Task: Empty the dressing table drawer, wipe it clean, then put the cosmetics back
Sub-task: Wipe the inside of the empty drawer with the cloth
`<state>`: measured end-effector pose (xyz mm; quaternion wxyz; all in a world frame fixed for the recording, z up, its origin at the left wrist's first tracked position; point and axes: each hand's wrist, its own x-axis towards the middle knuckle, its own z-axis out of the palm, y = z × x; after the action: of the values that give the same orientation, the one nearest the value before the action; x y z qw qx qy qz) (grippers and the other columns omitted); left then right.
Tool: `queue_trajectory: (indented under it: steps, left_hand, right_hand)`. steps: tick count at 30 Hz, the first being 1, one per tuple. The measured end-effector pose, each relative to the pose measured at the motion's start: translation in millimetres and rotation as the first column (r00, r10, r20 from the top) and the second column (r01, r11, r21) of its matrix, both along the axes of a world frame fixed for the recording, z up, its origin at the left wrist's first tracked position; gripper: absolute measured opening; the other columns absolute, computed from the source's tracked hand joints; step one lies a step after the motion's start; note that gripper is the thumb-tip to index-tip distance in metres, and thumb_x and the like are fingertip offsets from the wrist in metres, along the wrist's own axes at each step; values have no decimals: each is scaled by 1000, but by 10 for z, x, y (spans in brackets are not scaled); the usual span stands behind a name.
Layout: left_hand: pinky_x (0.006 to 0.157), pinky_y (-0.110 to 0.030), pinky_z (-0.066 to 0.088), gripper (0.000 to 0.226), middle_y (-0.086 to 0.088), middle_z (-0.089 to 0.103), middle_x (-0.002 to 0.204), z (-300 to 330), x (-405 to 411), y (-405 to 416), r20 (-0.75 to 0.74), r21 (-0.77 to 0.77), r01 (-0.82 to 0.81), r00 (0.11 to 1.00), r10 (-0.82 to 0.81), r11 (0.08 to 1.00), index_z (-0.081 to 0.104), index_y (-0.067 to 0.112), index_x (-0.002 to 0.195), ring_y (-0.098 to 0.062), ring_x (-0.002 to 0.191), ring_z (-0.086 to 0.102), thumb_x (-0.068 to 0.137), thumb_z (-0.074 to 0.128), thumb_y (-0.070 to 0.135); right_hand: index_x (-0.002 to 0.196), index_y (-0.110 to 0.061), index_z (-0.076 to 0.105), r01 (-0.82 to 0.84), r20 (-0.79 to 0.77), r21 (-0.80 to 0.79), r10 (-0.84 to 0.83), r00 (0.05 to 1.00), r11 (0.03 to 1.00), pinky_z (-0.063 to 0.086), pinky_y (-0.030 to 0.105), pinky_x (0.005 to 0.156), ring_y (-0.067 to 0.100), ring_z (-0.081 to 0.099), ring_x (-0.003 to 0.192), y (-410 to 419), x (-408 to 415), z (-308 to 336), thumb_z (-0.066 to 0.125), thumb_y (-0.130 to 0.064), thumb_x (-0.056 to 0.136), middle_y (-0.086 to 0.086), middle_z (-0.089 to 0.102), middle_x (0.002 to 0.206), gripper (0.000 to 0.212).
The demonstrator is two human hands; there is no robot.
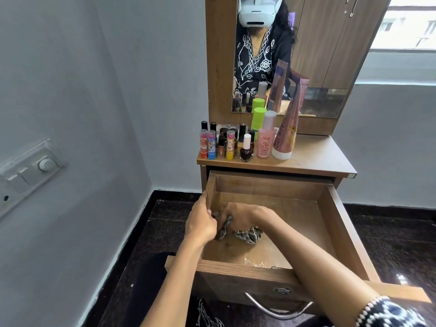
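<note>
Clearly the wiping step is in hand: the drawer (pixel 330 223) stands pulled out and bare, the cosmetics (pixel 245 142) crowded at the tabletop's left edge. The right hand (pixel 238 217) clenches a cloth (pixel 247 234) near the drawer's left wall; the left hand (pixel 201 220) grips that wall's rim. Next, probably sweep toward the right corners.
</note>
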<state>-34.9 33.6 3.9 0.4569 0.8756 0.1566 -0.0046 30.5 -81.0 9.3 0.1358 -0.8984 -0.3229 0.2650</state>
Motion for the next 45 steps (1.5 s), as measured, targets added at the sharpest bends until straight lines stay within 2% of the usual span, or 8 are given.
queue_trajectory:
  steps: [6, 12, 18, 20, 24, 33, 38, 45]
  left_hand:
    - [106, -31, 31, 55, -3, 29, 151, 3, -4, -1, 21, -6, 9, 1000, -9, 1000, 18, 21, 147, -22, 134, 35, 97, 33, 4]
    - [103, -28, 33, 57, -1, 31, 149, 7, 2, 2, 19, -14, 11, 1000, -10, 1000, 17, 23, 147, -18, 130, 39, 97, 34, 3]
    - [104, -29, 32, 55, -3, 27, 151, 4, 6, 5, 17, 25, 6, 1000, -6, 1000, 16, 21, 147, -20, 134, 36, 98, 33, 5]
    - [105, -30, 32, 54, -3, 28, 151, 5, 2, -1, 16, 31, 7, 1000, -8, 999, 17, 21, 147, -20, 134, 36, 98, 33, 5]
    - [106, -30, 31, 56, -3, 27, 152, 3, 6, 1, 11, 42, 15, 1000, -15, 999, 16, 21, 148, -20, 134, 36, 97, 34, 4]
    - [107, -30, 29, 56, -3, 24, 153, -8, 14, 7, 8, 60, 33, 999, -33, 998, 14, 20, 148, -21, 136, 33, 97, 33, 5]
    - [106, -30, 30, 56, -2, 24, 153, -3, 23, -2, 1, 69, 25, 1000, -26, 997, 15, 21, 148, -21, 135, 33, 97, 33, 4]
    - [106, -31, 31, 55, -2, 24, 153, -10, 33, -4, -4, 72, 15, 1000, -15, 997, 15, 23, 148, -21, 135, 34, 98, 32, 7]
  right_hand:
    - [114, -17, 68, 135, 216, 111, -156, 964, 985, 43, 31, 98, 23, 50, 115, -6, 76, -75, 55, -1, 86, 5, 46, 128, 34]
    - [113, -28, 69, -41, -88, -112, 31, 996, 993, 40, 15, 74, 11, 53, 96, 9, -12, 32, 56, -6, 82, -6, 63, 120, 40]
    - [122, -12, 64, 334, 8, 46, -334, 942, 942, 44, 27, 96, 22, 55, 117, 40, 146, 20, 52, -6, 87, 4, 61, 128, 37]
    - [132, -13, 55, 342, 63, 14, -342, 938, 940, 43, 29, 98, 24, 53, 121, 80, 169, -57, 51, -11, 90, 8, 52, 137, 42]
    - [144, -22, 36, 357, 175, -145, -331, 927, 923, 39, 43, 106, 37, 40, 128, 211, 207, -208, 49, -25, 92, 11, 7, 153, 53]
    - [149, -30, 20, 338, 161, -202, -309, 937, 919, 34, 46, 109, 40, 31, 134, 266, 274, -135, 45, -29, 94, 10, -3, 156, 60]
    - [136, -2, 41, 177, 91, -346, -155, 984, 921, 43, 36, 93, 32, 49, 116, 232, 44, 10, 40, -25, 96, 22, 47, 130, 46]
    - [143, -5, 27, 103, 60, -388, -87, 994, 916, 31, 46, 108, 33, 12, 140, 263, -195, -164, 34, -10, 94, 18, 36, 142, 50]
